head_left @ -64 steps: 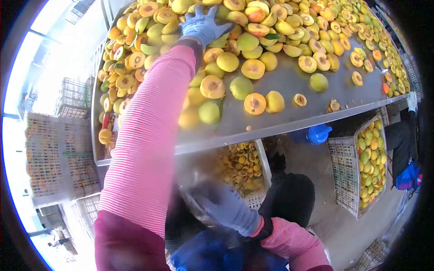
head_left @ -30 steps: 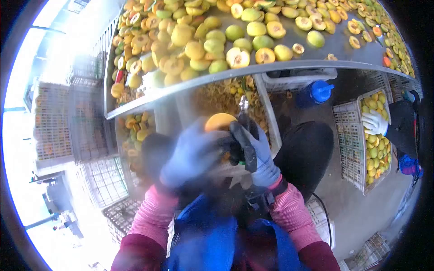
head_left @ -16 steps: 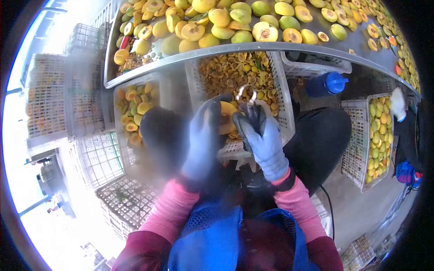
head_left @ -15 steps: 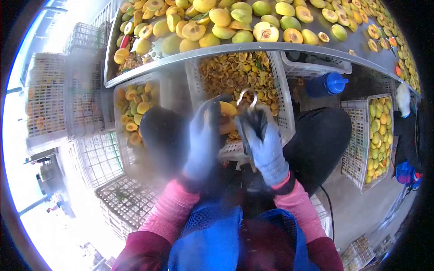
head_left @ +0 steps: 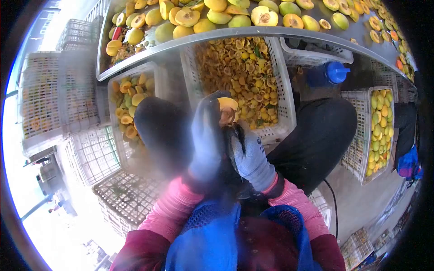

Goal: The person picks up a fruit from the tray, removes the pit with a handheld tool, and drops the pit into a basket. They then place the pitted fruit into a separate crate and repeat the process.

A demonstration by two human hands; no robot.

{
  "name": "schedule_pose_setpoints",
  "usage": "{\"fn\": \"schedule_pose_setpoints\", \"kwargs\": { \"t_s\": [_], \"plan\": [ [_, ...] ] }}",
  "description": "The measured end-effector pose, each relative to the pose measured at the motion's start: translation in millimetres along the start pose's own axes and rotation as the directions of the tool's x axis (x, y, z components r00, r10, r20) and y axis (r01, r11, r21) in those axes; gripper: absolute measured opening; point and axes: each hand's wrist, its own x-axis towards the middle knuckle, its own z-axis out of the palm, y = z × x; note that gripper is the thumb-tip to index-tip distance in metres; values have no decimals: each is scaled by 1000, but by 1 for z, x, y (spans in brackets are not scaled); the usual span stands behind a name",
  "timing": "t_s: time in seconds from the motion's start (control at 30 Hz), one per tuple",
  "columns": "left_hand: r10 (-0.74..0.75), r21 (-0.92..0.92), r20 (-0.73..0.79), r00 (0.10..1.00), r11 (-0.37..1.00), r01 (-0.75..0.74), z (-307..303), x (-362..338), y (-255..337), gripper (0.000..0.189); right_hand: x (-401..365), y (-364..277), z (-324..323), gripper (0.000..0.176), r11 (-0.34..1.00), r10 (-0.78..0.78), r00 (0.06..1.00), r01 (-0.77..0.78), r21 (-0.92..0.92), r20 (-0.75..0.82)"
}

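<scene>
In front of my lap, my left hand (head_left: 204, 131), in a blue-grey glove with dark fingers, grips a halved yellow peach (head_left: 228, 109). The cut face, with its brown centre, points toward my right hand (head_left: 249, 153), gloved the same way. That hand is closed right against the fruit's lower edge. A curved metal pitting tool showed in it a moment earlier; now its loop is hidden at the fruit and the fingers. Below the hands lies a white crate (head_left: 289, 106) of peach scraps and cut pieces.
A metal table (head_left: 176, 46) across the top carries many whole and halved peaches. Crates of fruit stand at left (head_left: 156, 86) and right (head_left: 357, 135). A blue jug (head_left: 326, 73) is beyond my right knee. Stacked crates (head_left: 45, 99) rise at far left; a dark cable (head_left: 333, 198) lies at right.
My right hand has moved left and up to the peach half, and the tool's metal loop has gone out of sight. My left hand still holds the peach, its cut face now showing more.
</scene>
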Motion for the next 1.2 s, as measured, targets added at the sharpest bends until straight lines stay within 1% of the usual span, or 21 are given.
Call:
{"fn": "schedule_pose_setpoints", "kwargs": {
  "t_s": [0.07, 0.17, 0.27, 0.3, 0.37, 0.4, 0.5, 0.53, 0.57, 0.6, 0.63, 0.67, 0.7, 0.73, 0.77, 0.83, 0.87, 0.9, 0.97, 1.07, 1.2],
  "plan": [
    [114, 39, 22, 993, 993, -115, 5, -3, 6, 34, -3, -2, -5, 37, 997, -8, 998, 3, 77, 54],
    [58, -136, -21, 998, 989, -60, 12, -3, 9, 31, -1, 3, -6, 33, 995, -34, 999, 38, 89, -42],
    [12, 35, 51, 999, 999, -14, 15, -6, 26, 25, 34, -9, -29, 28, 835, 167, 981, -88, 543, -98],
    [110, 39, 105, 988, 993, -114, 16, -5, 22, 22, 38, -5, -24, 27, 837, 147, 979, -49, 546, -138],
    [167, 24, 111, 980, 985, -171, 13, -5, 3, 21, 41, -4, -13, 25, 839, 114, 970, 23, 544, -216],
    [177, 50, 117, 977, 982, -184, 10, -6, -2, 21, 36, -6, -21, 23, 923, 67, 981, 8, 385, -182],
    [179, 83, 132, 975, 978, -191, 5, -8, -7, 23, 32, -15, -29, 27, 995, -83, 979, 93, 46, -184],
    [163, 66, 138, 977, 983, -173, 5, -8, -5, 23, 30, -16, -30, 25, 991, -50, 987, 68, 115, -152],
    [147, 48, 145, 979, 987, -155, 6, -7, 0, 24, 24, -15, -25, 26, 968, -84, 983, 119, 222, -161],
    [79, -24, 132, 988, 997, -77, 6, -9, 9, 28, 16, -11, -17, 28, 930, -117, 978, 169, 325, -172],
    [-116, -163, 162, 980, 976, 143, 6, -9, 13, 29, 9, -10, -13, 30, 880, -148, 972, 213, 425, -182],
    [-85, -140, 143, 986, 985, 105, 4, -8, 13, 28, 6, -9, -20, 41, 809, -73, 997, 69, 583, -16],
    [-48, -118, 124, 991, 991, 62, 3, -6, 14, 27, 8, -1, -24, 42, 817, 0, 992, -73, 572, 127],
    [-31, -142, 99, 995, 989, 45, 5, -7, 20, 26, 8, -3, -23, 39, 814, 32, 992, -97, 573, 123],
    [84, 23, 90, 992, 996, -86, 4, -8, 15, 28, 8, -4, -21, 37, 809, 66, 991, -122, 575, 119],
    [296, 339, 135, 945, 883, -325, 4, -10, 3, 32, -2, 0, -16, 33, 988, -31, 999, 27, 155, 24],
    [147, 36, 74, 986, 988, -150, 8, -11, 10, 33, -5, 3, -13, 34, 998, -53, 999, 53, 40, -6],
    [148, 30, 68, 987, 988, -150, 7, -11, 5, 33, -7, 6, -10, 35, 994, -75, 997, 72, -77, -36],
    [159, 38, 61, 985, 986, -161, 5, -10, -5, 31, -9, 7, -3, 41, 998, -35, 994, 28, -64, -103],
    [211, 101, 62, 976, 971, -216, 9, -11, 3, 27, -7, 9, 0, 45, 990, -129, 978, 137, 38, -161],
    [216, 128, 60, 975, 967, -222, 10, -9, 5, 29, -9, 2, 0, 43, 992, 6, 992, 11, 128, -130]
  ]
}}
